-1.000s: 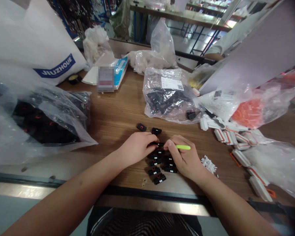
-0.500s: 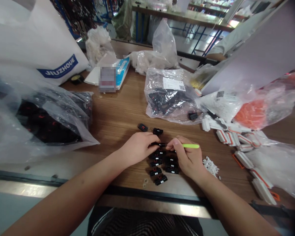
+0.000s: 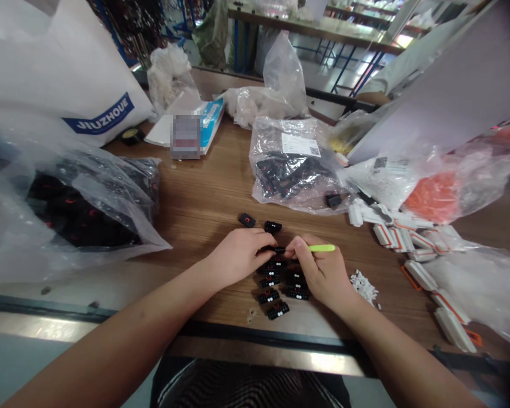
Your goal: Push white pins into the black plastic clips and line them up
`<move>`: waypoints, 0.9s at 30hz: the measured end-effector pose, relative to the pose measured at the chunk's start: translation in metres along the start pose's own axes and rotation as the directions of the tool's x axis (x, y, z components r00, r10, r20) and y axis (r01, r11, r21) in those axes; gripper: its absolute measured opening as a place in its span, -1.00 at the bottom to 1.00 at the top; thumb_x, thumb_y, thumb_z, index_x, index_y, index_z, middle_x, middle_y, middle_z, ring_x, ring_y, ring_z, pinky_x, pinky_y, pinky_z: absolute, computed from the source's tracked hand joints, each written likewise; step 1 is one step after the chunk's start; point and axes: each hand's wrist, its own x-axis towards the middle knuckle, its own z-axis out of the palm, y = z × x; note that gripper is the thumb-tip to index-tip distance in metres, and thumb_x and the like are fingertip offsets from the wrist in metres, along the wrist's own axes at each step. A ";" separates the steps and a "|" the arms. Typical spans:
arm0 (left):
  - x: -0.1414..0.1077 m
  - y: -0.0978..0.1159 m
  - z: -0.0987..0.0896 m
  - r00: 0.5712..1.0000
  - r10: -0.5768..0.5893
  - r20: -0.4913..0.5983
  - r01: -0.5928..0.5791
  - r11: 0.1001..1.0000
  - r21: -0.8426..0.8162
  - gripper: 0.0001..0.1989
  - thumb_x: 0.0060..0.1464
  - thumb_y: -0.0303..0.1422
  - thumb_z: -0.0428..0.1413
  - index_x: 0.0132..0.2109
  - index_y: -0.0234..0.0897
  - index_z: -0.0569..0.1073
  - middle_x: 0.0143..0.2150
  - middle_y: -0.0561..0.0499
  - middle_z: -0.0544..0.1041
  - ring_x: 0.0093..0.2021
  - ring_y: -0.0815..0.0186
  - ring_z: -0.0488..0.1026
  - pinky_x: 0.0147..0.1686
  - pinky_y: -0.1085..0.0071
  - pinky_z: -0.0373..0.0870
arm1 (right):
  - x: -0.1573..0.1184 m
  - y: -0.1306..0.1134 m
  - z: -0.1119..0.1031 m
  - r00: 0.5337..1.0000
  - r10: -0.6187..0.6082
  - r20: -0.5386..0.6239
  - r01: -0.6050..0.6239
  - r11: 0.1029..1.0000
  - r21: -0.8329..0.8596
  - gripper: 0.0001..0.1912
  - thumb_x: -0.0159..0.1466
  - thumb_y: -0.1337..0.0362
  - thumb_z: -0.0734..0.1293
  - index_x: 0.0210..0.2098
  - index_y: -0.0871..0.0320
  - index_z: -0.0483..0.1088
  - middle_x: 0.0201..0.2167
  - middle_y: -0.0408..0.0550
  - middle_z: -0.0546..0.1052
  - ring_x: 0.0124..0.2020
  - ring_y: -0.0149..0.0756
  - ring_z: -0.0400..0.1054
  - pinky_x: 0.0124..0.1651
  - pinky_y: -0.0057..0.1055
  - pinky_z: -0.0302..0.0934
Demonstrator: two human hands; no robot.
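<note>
From the head camera, we are looking down at our two bare hands working over a wooden workbench (image 3: pixel 204 192). Our left hand (image 3: pixel 238 255) is curling almost closed, with its fingertips pinching one end of a small black plastic connector (image 3: pixel 275 249). Our right hand (image 3: pixel 321 272) is nearly closed too, with its thumb and forefinger gripping a lime-green pen-like tool (image 3: pixel 322 247), and its fingertips are just beside the connector's other end. We cannot tell whether the tool's tip is touching the connector, because our fingers are hiding it.

Directly below our hands, more black connectors (image 3: pixel 276 283) are lying in two short rows, and two loose black connectors (image 3: pixel 259 222) are sitting just above our left hand. Near our right hand, a small heap of white plastic pieces (image 3: pixel 364 287) is resting on the bench. To the left, a clear plastic bag of black connectors (image 3: pixel 93 198) is slumping on the bench, while a second, labelled bag of them (image 3: pixel 295 164) is lying ahead of us. White parts with orange trim (image 3: pixel 393 238) are spreading along the right side, beside a bag of orange parts (image 3: pixel 433 198). Farther ahead, a white JIUZHOUE tote bag (image 3: pixel 97 113) is leaning at the left, near a roll of black tape (image 3: pixel 131 136).
</note>
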 end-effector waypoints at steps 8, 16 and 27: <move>-0.004 -0.006 -0.004 1.000 -0.019 -0.017 0.020 0.997 0.071 -0.87 0.24 -0.46 0.14 -0.10 -0.26 0.54 -0.14 -0.02 0.59 -0.14 0.23 0.54 -0.08 0.27 0.47 | -0.009 0.003 -0.007 0.991 -0.008 -0.132 0.015 0.998 0.056 -0.68 0.43 0.22 0.19 -0.39 0.12 0.47 -0.48 -0.12 0.54 -0.43 -0.35 0.43 -0.31 -0.41 0.28; -0.014 -0.004 -0.023 0.995 -0.027 -0.095 0.030 0.999 0.028 -0.80 0.12 -0.44 0.18 -0.08 -0.27 0.56 -0.19 -0.01 0.54 -0.34 0.34 0.47 -0.28 0.37 0.45 | -0.014 0.007 -0.018 0.997 0.015 -0.070 -0.015 1.000 -0.010 -0.61 0.43 0.21 0.20 -0.51 0.14 0.42 -0.64 -0.20 0.45 -0.61 -0.45 0.34 -0.48 -0.48 0.18; -0.013 0.007 -0.021 0.998 0.000 0.067 -0.004 0.998 0.061 -0.89 0.17 -0.34 0.18 -0.16 -0.23 0.55 -0.29 0.05 0.58 -0.31 0.32 0.49 -0.31 0.40 0.34 | -0.014 0.013 -0.006 0.999 0.013 -0.047 -0.012 0.999 0.030 -0.64 0.43 0.21 0.20 -0.45 0.14 0.45 -0.59 -0.19 0.49 -0.57 -0.45 0.40 -0.46 -0.51 0.24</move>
